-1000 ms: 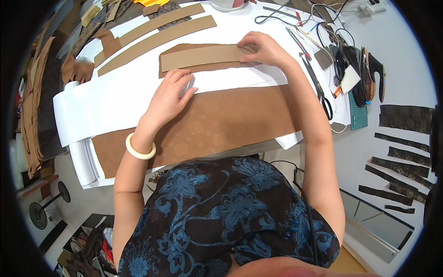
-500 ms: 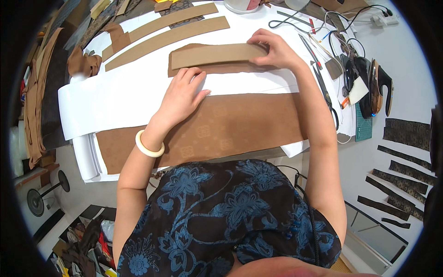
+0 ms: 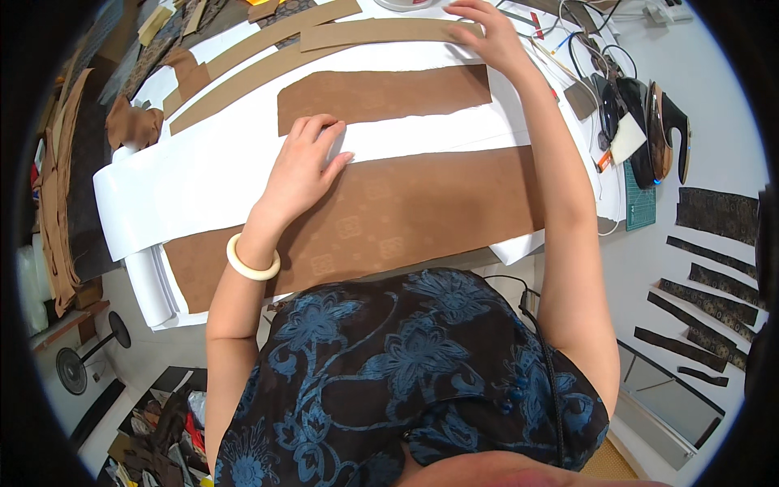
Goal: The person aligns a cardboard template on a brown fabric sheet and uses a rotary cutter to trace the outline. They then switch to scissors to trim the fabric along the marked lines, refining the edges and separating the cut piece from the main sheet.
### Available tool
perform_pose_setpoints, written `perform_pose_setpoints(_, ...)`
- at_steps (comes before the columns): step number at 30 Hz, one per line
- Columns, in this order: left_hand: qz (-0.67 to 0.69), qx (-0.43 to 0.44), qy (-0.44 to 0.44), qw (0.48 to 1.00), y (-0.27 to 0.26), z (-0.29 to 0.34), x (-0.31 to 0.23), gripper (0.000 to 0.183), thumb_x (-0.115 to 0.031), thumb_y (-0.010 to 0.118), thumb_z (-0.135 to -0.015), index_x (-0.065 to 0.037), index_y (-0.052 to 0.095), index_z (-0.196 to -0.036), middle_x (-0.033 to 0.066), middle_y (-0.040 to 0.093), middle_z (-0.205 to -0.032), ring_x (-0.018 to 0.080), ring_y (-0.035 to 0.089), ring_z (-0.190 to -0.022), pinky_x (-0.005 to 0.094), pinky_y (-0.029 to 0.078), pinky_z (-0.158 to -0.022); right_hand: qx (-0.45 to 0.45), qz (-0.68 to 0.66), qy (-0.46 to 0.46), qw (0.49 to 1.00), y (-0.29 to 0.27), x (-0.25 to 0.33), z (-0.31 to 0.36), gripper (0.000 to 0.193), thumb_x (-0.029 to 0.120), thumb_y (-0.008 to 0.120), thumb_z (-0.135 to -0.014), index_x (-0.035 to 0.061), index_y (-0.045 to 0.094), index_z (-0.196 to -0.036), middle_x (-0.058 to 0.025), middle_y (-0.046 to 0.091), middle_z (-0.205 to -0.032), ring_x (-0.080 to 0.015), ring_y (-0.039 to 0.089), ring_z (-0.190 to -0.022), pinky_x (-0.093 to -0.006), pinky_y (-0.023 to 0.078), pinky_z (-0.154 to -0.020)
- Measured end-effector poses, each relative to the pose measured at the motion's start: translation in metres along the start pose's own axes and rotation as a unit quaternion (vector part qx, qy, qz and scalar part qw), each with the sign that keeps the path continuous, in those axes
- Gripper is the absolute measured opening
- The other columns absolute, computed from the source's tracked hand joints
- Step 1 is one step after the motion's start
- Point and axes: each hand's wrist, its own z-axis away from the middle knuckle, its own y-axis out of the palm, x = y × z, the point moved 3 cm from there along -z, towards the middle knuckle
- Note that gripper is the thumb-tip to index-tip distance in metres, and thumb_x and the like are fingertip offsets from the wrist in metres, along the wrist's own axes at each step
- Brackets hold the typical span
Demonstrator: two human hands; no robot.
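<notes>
At the far side of the table my right hand (image 3: 493, 39) is at the right end of a tan card strip (image 3: 373, 34). The thumb lies over the strip; the fingers spread apart beyond its far edge. The strip overlaps another long tan strip (image 3: 243, 93). My left hand (image 3: 304, 162), open and palm down, rests with its fingertips at the near edge of a small brown fabric piece (image 3: 389, 96). Under its wrist stretches a larger brown patterned fabric panel (image 3: 406, 207). White paper (image 3: 187, 183) lies beneath the pieces.
On the right of the table are tangled cables (image 3: 580, 57), black-handled tools (image 3: 629, 114) and a green cutting mat (image 3: 639, 203). Brown fabric scraps (image 3: 134, 126) lie at the left, beside a paper roll (image 3: 150, 280). Dark strips (image 3: 702, 300) hang on the right wall.
My right hand has moved the tan strip from the small brown fabric to the far side, uncovering the fabric. My left hand stays at the fabric's near edge.
</notes>
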Motion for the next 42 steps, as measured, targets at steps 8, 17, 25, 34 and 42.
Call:
perform_pose_setpoints(8, 0.006, 0.033, 0.078, 0.996, -0.005, -0.038, -0.029, 0.046, -0.026, 0.067, -0.102, 0.002, 0.061, -0.137, 0.0196, 0.056, -0.149, 0.0361, 0.049, -0.143, 0.0449, 0.042, -0.120, 0.042, 0.044, 0.081, 0.995, -0.061, 0.043, 0.101, 0.014, 0.008, 0.075, -0.091, 0.0057, 0.078, -0.105, -0.0078, 0.076, -0.107, -0.0285, 0.072, -0.100, -0.0366, 0.057, -0.089)
perform_pose_setpoints(17, -0.088, 0.141, 0.233, 0.958, 0.056, -0.103, -0.017, 0.070, -0.045, 0.043, -0.112, -0.002, 0.026, -0.165, 0.0169, 0.024, -0.173, 0.0311, 0.019, -0.161, 0.0445, 0.017, -0.133, 0.049, 0.122, -0.006, 0.991, -0.029, 0.064, 0.126, 0.029, 0.009, 0.073, -0.094, 0.0070, 0.075, -0.122, -0.0081, 0.074, -0.129, -0.0277, 0.069, -0.121, -0.0409, 0.055, -0.106)
perform_pose_setpoints(25, -0.125, 0.105, 0.223, 0.961, 0.073, -0.102, -0.010, 0.082, -0.061, 0.034, -0.110, 0.000, 0.028, -0.164, 0.0188, 0.024, -0.172, 0.0313, 0.018, -0.162, 0.0455, 0.015, -0.133, 0.091, 0.158, -0.004, 0.983, -0.022, 0.057, 0.137, 0.029, 0.007, 0.069, -0.097, 0.0079, 0.074, -0.126, -0.0091, 0.073, -0.131, -0.0251, 0.068, -0.126, -0.0423, 0.052, -0.113)
perform_pose_setpoints(34, -0.133, 0.097, 0.221, 0.961, 0.074, -0.100, -0.012, 0.083, -0.064, 0.034, -0.109, -0.002, 0.029, -0.165, 0.0182, 0.025, -0.172, 0.0311, 0.019, -0.161, 0.0450, 0.015, -0.133, 0.080, 0.167, -0.005, 0.983, -0.023, 0.057, 0.138, 0.025, 0.008, 0.071, -0.095, 0.0096, 0.077, -0.120, -0.0074, 0.077, -0.123, -0.0231, 0.071, -0.120, -0.0411, 0.055, -0.109)
perform_pose_setpoints(42, -0.177, 0.130, 0.184, 0.958, 0.060, -0.110, -0.041, 0.088, -0.067, 0.040, -0.106, 0.000, 0.034, -0.162, 0.0205, 0.033, -0.168, 0.0331, 0.024, -0.160, 0.0459, 0.019, -0.132, 0.069, 0.162, 0.006, 0.984, -0.024, 0.058, 0.140, 0.024, 0.007, 0.072, -0.094, 0.0082, 0.078, -0.118, -0.0078, 0.077, -0.124, -0.0241, 0.072, -0.120, -0.0386, 0.057, -0.105)
